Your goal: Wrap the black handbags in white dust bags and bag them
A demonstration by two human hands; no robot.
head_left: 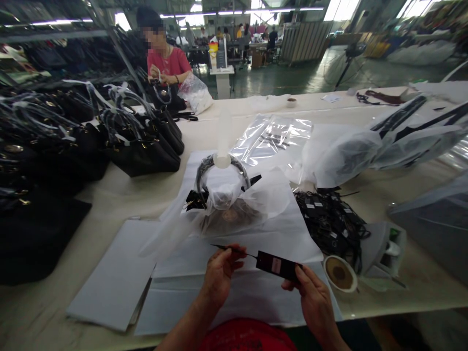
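My right hand [312, 292] pinches the end of a black hang tag [280, 265] with a small pale label on it. From the tag's other end runs a thin black cord [251, 255], which my left hand [221, 270] holds between thumb and fingers. Just beyond both hands stands a black handbag [226, 219], partly covered by white tissue paper [268, 200]. Its round handle [202, 171] is wrapped in clear film and rises above the tissue. White sheets lie under the bag.
Several black handbags [146, 151] stand at the left. A pile of black tags [329, 219], a round tub [340, 274] and a white box [383, 248] lie right. Grey-white sheets [113, 273] are stacked at front left. Across the table a co-worker [170, 63] handles a bag.
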